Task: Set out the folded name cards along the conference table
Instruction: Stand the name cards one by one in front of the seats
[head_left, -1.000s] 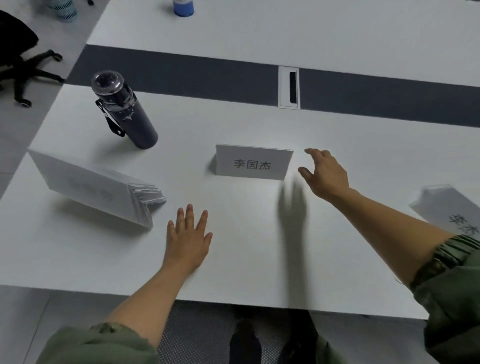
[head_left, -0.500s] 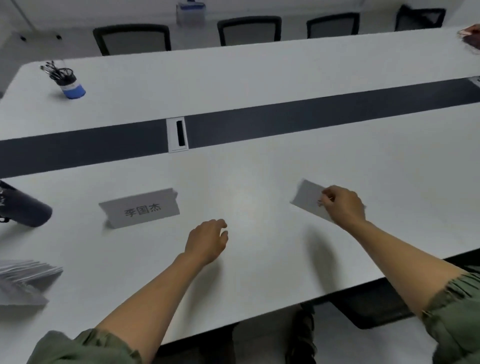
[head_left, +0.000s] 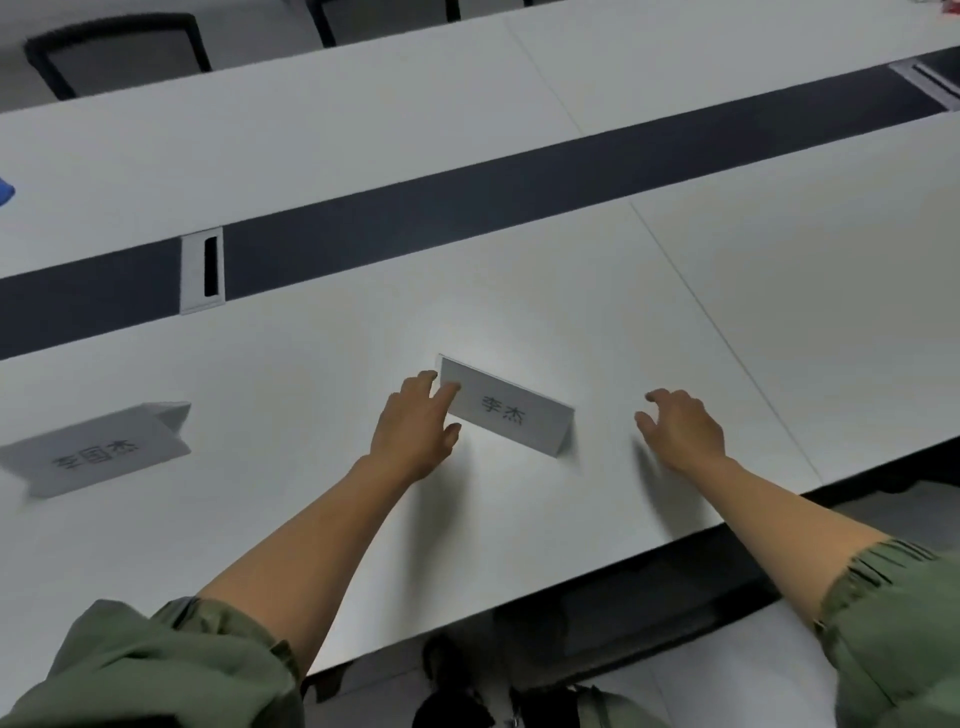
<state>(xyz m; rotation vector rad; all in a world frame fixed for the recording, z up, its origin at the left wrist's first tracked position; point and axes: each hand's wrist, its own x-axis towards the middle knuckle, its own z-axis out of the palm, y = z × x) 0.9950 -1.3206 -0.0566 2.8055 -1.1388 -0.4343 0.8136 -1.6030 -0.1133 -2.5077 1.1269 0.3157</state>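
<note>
A folded white name card stands on the white conference table, near its front edge, with its printed face toward me. My left hand touches the card's left end with its fingertips. My right hand hovers a short way to the right of the card, fingers loosely curled, holding nothing. Another name card stands further left on the table, blurred.
A dark strip runs along the table's middle, with a cable slot in it and another at the far right. Black chairs line the far side. A blue object shows at the left edge.
My view swung right; the bottle and card stack left the frame. My right hand set down the second card and let go. My left hand reached over to its left end.
</note>
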